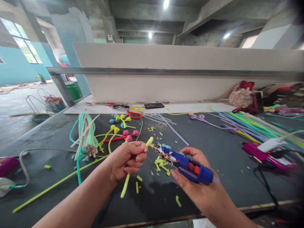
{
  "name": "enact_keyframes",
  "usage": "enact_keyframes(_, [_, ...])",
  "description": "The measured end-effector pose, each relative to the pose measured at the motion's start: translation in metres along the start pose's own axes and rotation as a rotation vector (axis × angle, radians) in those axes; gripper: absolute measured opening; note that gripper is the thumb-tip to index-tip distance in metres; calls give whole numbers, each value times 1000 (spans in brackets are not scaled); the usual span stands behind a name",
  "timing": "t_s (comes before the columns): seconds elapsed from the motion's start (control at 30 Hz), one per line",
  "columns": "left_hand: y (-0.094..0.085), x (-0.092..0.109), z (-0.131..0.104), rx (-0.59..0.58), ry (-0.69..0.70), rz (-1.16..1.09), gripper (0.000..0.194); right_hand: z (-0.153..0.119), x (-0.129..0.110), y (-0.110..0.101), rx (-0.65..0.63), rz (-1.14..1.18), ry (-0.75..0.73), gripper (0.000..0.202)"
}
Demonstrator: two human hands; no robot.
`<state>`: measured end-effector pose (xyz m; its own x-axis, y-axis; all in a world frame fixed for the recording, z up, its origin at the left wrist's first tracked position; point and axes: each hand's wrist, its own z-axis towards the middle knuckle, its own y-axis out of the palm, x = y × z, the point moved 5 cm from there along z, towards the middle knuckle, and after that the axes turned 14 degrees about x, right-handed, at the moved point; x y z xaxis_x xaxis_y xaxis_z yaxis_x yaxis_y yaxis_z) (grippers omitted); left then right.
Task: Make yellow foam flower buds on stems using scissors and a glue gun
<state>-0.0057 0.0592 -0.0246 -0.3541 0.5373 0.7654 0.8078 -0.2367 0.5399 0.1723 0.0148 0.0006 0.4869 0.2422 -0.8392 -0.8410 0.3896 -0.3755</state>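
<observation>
Between the fingertips of my left hand (129, 160) is a yellow-green pipe cleaner (125, 186); its stem hangs below the fist and a small knobbly bud (149, 141) sticks up above the fingers. My right hand (201, 186) is wrapped round a blue hot glue gun (184, 163) that points left. Its glue-smeared nozzle (155, 147) is right by the bud; whether they touch I cannot tell. Short cut yellow-green pieces (161, 164) lie on the dark table under the gun.
A bundle of mint and pale pink pipe cleaners (87, 136) lies at left, with yellow and pink buds (128, 136) beside it. Clear glue sticks (174, 129) lie beyond my hands. A purple power strip (268, 155) and long coloured pipe cleaners (251, 125) are at right. A white board (154, 87) stands behind.
</observation>
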Motion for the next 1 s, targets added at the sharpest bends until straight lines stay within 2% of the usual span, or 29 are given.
enact_keyframes(0.2, [1, 5, -3, 155, 167, 172, 18, 6, -1, -9, 82, 59, 85, 36])
enact_keyframes(0.33, [1, 7, -3, 270, 282, 297, 21, 10, 4, -11, 60, 64, 90, 39])
enact_keyframes(0.47, [-5, 9, 3, 405, 405, 424, 19, 9, 8, -10, 25, 78, 96, 40])
enact_keyframes(0.63, [-9, 12, 5, 541, 523, 644, 12, 6, 0, -8, 73, 97, 145, 38])
enact_keyframes(0.73, [-9, 17, 2, 555, 580, 669, 12, 6, 1, -9, 94, 99, 126, 38])
enact_keyframes(0.83, [-11, 20, -1, 551, 600, 584, 16, 8, 10, -10, 99, 117, 111, 40])
enact_keyframes(0.9, [-12, 18, 0, 513, 539, 478, 22, 8, 16, -10, 83, 133, 123, 44])
enact_keyframes(1.0, [-8, 7, 4, 328, 322, 242, 28, 5, 18, -7, 35, 121, 138, 43])
